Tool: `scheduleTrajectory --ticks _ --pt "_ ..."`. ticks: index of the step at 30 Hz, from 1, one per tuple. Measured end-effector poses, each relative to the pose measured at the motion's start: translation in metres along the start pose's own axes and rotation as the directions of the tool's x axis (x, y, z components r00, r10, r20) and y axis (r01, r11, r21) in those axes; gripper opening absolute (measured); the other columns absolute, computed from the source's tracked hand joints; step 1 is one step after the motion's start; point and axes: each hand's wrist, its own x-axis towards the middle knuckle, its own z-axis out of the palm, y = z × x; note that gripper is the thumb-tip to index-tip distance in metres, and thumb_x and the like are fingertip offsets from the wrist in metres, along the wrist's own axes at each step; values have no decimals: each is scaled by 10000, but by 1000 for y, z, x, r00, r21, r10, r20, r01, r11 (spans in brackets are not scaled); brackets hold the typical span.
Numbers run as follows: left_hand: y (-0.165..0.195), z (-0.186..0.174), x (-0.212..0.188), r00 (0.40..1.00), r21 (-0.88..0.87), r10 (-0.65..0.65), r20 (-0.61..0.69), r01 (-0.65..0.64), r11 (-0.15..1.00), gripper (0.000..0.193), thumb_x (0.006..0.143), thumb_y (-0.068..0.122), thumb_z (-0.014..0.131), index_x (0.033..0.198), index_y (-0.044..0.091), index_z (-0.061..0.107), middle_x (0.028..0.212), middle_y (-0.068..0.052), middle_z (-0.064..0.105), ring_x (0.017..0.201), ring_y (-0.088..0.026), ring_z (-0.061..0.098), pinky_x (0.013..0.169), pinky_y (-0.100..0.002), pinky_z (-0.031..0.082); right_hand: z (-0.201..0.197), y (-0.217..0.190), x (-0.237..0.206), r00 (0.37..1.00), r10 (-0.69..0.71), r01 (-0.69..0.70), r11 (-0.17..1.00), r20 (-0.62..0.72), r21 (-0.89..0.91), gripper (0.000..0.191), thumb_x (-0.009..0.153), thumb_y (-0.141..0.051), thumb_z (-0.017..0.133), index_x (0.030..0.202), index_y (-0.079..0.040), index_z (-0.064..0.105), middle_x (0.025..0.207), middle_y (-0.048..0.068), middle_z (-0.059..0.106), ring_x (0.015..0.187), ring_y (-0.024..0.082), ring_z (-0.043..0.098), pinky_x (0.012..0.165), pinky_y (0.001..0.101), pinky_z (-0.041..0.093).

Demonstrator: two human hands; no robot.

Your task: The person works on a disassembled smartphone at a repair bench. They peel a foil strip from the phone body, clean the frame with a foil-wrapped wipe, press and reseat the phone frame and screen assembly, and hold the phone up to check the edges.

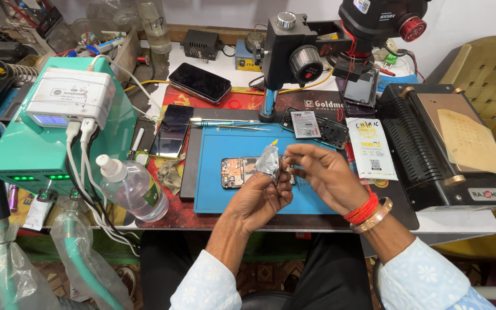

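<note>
Item: one small clear plastic packet [268, 160], pinched in the left hand [259, 198]; right hand [322, 172] fingers close on its edge, above the blue mat [213, 189]. Contents not yet out, by appearance. One opened phone [237, 171] on mat; two dark phones [171, 130] [200, 82] on the surface [460, 221]; one spray bottle [133, 189].

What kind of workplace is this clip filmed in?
Most likely a phone repair bench. An opened phone lies on a blue work mat, a microscope stands over the bench, and other phones lie about. The left hand holds a small clear plastic bag, with the right hand at it.
</note>
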Motion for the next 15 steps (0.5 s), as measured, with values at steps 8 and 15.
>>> scheduleTrajectory --ticks 8,15 --pt "-6 -4 5 1000 66 -14 13 13 998 180 963 -30 527 1109 31 615 894 -26 599 746 -101 548 707 -248 514 10 5 3 996 70 -68 997 60 -47 308 929 -97 744 1213 4 682 1086 77 713 941 130 680 838 305 570" --pt "-12 -6 2 999 83 -4 -37 7 997 78 984 57 565 1031 7 600 861 -46 607 757 -128 596 735 -299 548 0 13 1 990 45 -41 999 132 -31 183 961 -118 782 1056 11 695 1006 53 696 920 129 661 851 299 553"
